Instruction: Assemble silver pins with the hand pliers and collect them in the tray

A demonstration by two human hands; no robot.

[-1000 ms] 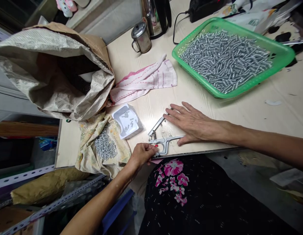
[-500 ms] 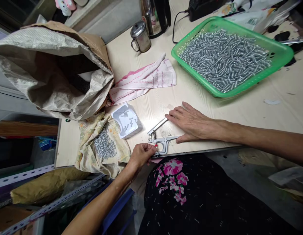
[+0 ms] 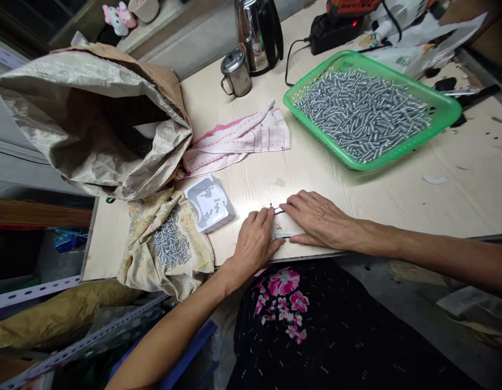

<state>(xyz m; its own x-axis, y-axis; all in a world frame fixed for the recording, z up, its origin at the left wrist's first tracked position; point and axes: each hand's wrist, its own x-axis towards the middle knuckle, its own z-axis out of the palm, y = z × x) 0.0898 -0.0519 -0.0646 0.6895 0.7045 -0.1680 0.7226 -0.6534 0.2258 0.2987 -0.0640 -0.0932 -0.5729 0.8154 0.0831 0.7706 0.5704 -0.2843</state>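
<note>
A silver hand press tool (image 3: 284, 235) lies near the table's front edge, mostly covered by both hands. My left hand (image 3: 255, 241) rests flat over its jaw end, fingers stretched out and together. My right hand (image 3: 319, 219) lies flat over the two handles, fingers extended toward the left. Only short bits of the handles show between the hands. Just left of the hands sits a small white plastic tray (image 3: 210, 203) with a few small metal pieces. A heap of small metal springs (image 3: 170, 242) lies on a yellow patterned cloth (image 3: 147, 260).
A green basket (image 3: 437, 105) full of metal springs stands at the back right. A big open woven sack (image 3: 92, 119) fills the left. A pink-striped towel (image 3: 238, 138), a steel mug (image 3: 236, 73) and a kettle (image 3: 259, 32) lie behind. Wooden table (image 3: 397, 189).
My left hand left its pinch at the tool's jaw and now lies flat over the tool. My right hand slid closer over the handles. The view shifted slightly.
</note>
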